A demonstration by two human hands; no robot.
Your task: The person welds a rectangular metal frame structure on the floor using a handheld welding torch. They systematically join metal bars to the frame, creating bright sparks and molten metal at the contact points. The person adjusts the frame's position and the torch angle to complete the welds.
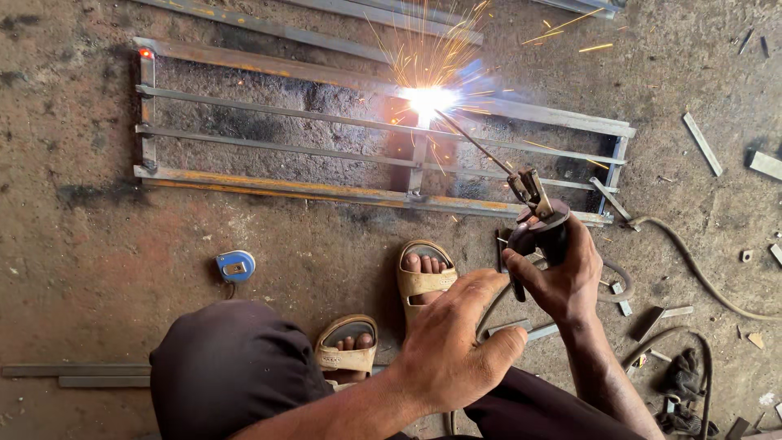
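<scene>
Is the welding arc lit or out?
Lit: a white glare throws sparks where the electrode meets the steel grille.

Even daylight, soft shadows, sharp focus; the welding arc (428, 99) blows out white, throwing sparks.

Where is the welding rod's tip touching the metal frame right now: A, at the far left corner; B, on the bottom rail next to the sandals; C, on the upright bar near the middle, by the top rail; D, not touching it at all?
C: the bright arc and sparks sit where the rod from the holder in the right hand meets the frame mid-span.
</scene>
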